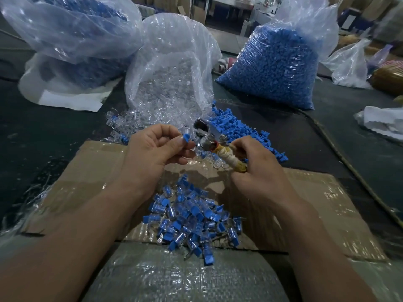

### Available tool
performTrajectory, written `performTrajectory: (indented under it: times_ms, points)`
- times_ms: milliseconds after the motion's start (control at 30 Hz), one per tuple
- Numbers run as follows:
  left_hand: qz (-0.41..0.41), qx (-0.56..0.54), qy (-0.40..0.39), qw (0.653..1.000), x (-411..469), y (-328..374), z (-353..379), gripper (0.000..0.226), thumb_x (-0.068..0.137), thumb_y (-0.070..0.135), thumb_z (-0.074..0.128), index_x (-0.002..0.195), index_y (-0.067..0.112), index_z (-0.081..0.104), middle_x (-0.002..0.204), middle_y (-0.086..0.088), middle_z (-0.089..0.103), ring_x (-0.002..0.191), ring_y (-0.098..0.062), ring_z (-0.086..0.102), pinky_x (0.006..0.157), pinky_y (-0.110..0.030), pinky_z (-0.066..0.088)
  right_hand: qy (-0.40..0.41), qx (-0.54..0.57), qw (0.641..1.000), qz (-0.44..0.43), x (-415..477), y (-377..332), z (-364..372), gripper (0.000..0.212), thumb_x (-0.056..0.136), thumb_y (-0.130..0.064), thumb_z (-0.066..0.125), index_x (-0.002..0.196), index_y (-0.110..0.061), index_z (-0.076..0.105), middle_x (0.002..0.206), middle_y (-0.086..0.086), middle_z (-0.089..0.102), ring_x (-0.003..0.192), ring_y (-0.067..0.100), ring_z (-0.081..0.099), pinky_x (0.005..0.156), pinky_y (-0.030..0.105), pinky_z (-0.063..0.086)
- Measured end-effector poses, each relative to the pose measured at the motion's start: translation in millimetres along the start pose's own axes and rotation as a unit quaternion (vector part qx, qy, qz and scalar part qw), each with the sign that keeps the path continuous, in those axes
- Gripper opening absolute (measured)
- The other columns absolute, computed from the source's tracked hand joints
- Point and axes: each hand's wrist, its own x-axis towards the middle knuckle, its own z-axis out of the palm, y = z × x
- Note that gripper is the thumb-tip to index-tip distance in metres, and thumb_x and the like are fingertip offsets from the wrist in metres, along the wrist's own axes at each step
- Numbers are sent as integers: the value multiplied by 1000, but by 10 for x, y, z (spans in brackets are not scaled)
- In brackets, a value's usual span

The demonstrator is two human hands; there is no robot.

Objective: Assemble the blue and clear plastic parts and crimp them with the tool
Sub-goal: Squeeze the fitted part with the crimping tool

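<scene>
My left hand (156, 147) pinches a small blue and clear plastic piece (187, 137) between thumb and fingers. My right hand (257, 164) grips the cloth-wrapped handle of a metal crimping tool (214, 141), whose head points toward the piece and sits just to its right. A heap of assembled blue and clear parts (192, 219) lies on the cardboard (316, 199) below both hands. Loose blue parts (235, 125) are spread beyond the tool, and loose clear parts (124, 124) lie at the mouth of the clear-parts bag.
A bag of clear parts (172, 70) stands at the centre back, a full bag of blue parts (277, 68) at the right, another bag (72, 40) at the left. A cord (340, 153) runs along the right. White plastic (381, 120) lies far right.
</scene>
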Motion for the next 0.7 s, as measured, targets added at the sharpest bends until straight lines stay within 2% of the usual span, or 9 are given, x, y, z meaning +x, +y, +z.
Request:
performTrajectory:
  times_ms: [100,400,467,700]
  points:
    - [8,14,0,1000,-8,-1,2,8,80,-1,56,80,7,56,67,-3,71,60,-13,68,50,-16,51,-11,1,1000,-2,8,-12,17,32,75,-13,62,97,-27,45,92,-9,46,83,8,45,64,25,36]
    - [19,21,-3,1000,-15,5,25,7,73,6,60,78,8,57,66,-3,70,60,-12,68,50,-16,51,-25,-3,1000,-4,10,-30,29,30,76,-16,64,97,-27,46,94,-7,50,84,9,47,68,30,42]
    - [19,22,0,1000,-14,6,27,7,77,2,59,78,8,57,65,-3,70,60,-12,67,50,-16,51,-30,-6,1000,-1,8,-34,26,28,76,-17,63,97,-27,46,93,-7,50,84,11,47,68,31,42]
    - [45,63,-2,997,-42,10,32,14,81,-4,56,78,10,57,64,0,70,58,-10,67,51,-16,52,-47,-34,998,-13,-9,-76,15,25,78,-18,63,89,-29,44,80,-16,44,74,0,40,59,20,28]
